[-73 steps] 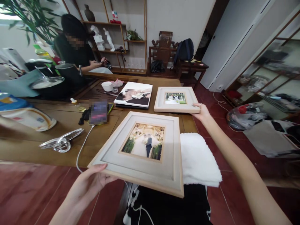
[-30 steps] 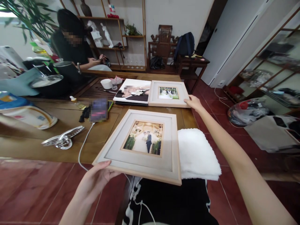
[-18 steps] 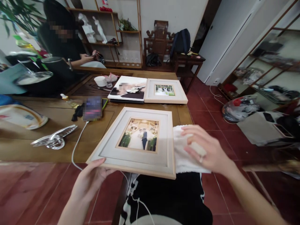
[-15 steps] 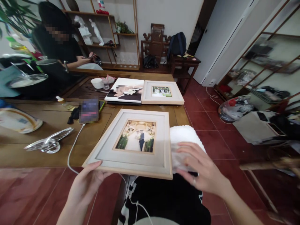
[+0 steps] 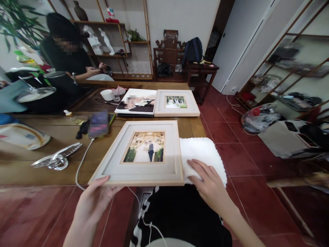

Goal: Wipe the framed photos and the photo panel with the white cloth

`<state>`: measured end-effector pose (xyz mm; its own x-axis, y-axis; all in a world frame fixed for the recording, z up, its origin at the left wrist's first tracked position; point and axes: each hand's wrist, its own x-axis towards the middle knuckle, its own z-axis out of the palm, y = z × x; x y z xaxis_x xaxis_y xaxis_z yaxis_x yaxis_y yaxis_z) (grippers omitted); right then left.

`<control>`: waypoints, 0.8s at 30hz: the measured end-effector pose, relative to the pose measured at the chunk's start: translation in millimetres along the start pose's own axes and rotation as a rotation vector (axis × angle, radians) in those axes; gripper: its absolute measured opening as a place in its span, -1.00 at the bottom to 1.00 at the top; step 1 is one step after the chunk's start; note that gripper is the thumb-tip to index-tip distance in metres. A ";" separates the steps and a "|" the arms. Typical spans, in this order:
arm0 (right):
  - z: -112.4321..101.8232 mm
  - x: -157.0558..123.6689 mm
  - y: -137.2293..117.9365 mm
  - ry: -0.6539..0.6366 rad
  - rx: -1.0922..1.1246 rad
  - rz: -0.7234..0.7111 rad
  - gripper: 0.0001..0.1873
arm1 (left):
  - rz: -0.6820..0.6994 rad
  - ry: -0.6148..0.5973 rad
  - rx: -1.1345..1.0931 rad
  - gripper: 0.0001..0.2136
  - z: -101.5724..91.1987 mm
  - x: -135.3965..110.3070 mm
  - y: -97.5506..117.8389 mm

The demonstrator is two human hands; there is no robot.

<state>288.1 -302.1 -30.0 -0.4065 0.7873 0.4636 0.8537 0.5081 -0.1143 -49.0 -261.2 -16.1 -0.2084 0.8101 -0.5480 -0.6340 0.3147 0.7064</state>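
A light wooden picture frame (image 5: 106,164) with a wide pale mat surrounds a photo of a couple before an arch. My left hand (image 5: 96,195) grips its near left corner, thumb on the front edge and fingers beneath, so the frame tilts toward me. To its right lies a white towel (image 5: 213,154) with a scalloped edge, partly hidden behind the frame. My right hand (image 5: 209,181) has its bent fingers pressed into the towel close to the frame's right side; its fingertips are partly hidden in the folds.
Behind the frame lie an album (image 5: 141,92) and a second framed photo (image 5: 194,111). Left on the table (image 5: 15,171) are a phone (image 5: 99,125) with a white cable, a silver clip (image 5: 58,157) and a white pack (image 5: 25,135). A person (image 5: 66,58) sits across the table.
My right hand has come down onto the towel, its fingers settling from a blur. The held frame has shifted slightly left and up, with my left hand still gripping its corner.
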 end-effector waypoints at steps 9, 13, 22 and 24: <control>-14.3 -2.3 56.0 0.628 -0.073 0.486 -0.75 | -0.099 -0.048 0.048 -0.83 5.5 0.6 -5.4; -11.4 20.2 41.4 0.537 0.052 0.233 -0.75 | -0.130 -0.095 0.118 -0.89 14.3 -1.2 -11.9; 10.3 56.0 26.4 0.022 0.040 0.020 -0.65 | 0.204 -0.175 0.447 -0.55 47.2 -8.0 -30.4; 13.6 58.4 29.8 0.003 0.041 0.034 -0.59 | 0.255 -0.183 0.595 -0.55 47.4 -7.3 -26.3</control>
<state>285.4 -236.2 -18.3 -0.3762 0.8035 0.4614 0.8530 0.4948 -0.1661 4.4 -252.0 -9.4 -0.1340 0.9495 -0.2836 -0.0524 0.2790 0.9589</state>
